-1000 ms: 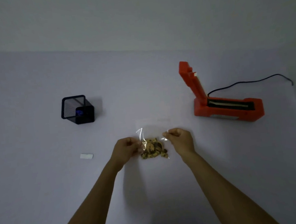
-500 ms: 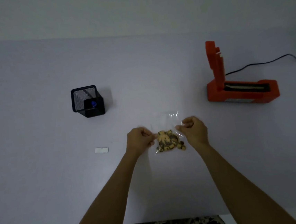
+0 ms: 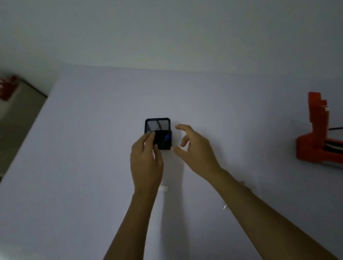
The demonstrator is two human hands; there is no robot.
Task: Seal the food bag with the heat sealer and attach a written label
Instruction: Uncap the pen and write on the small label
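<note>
While both arms reach up mid-frame, left hand (image 3: 146,159) fingers touching the black mesh cup (image 3: 158,134), right hand (image 3: 195,148) spread and empty beside it, white label (image 3: 164,188) below the left wrist, orange sealer (image 3: 331,146) gaping at right edge, bag barely glinting under the right forearm.

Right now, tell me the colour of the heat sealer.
Orange-red, with a dark strip along its base; the heat sealer shows in the head view, at right.

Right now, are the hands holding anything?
The left hand touches the black mesh pen holder at its left side; a grip can't be told. The right hand holds nothing.
</note>
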